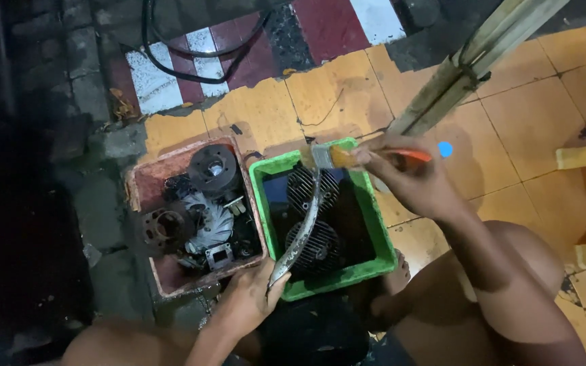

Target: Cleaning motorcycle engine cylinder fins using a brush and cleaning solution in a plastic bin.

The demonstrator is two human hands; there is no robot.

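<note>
A long curved metal part [301,227] runs over the green tub [374,234], from my left hand [252,295] at 6 o'clock up to the brush [347,157] at 12 o'clock. My left hand's fingers are curled and pressed around the part's lower end, just outside the tub's near rim. My right hand [412,179] sits at 2 o'clock of the tub; its fingers pinch the brush's orange handle, with the pale bristles resting at the part's upper tip. Inside the tub, in dark liquid, lie two round finned metal pieces [320,247], one behind the other, beneath the curved part. Touching the tub at 9 o'clock stands a red tub [145,183] that holds a dark disc [213,166], a bladed fan wheel [208,224], a ring-shaped casting [166,227] and smaller pieces too dark to tell apart. Yellow floor tiles [510,115] spread from 12 to 3 o'clock. A wooden post [469,68] leans at 1 o'clock, and a black hose [191,61] loops at 11 o'clock over red and white paving.
</note>
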